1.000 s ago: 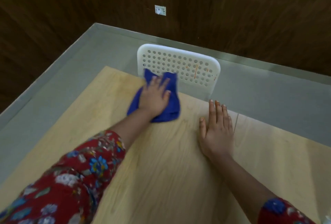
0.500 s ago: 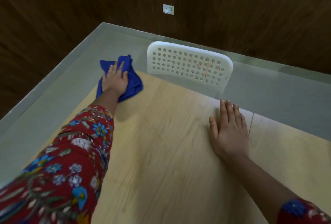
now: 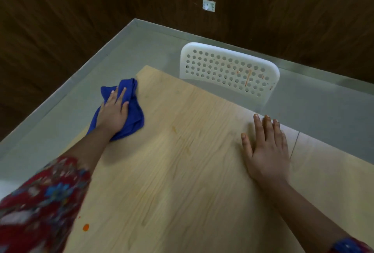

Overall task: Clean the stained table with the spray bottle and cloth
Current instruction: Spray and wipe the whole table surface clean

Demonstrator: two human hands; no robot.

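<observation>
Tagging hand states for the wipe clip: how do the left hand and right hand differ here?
The left hand presses on the blue cloth; the right hand lies on bare table. The left hand is at the table's left edge near the far corner; the right hand is at its far edge, close to the white chair. Shared: both palm down, fingers straight, gripping nothing.
</observation>
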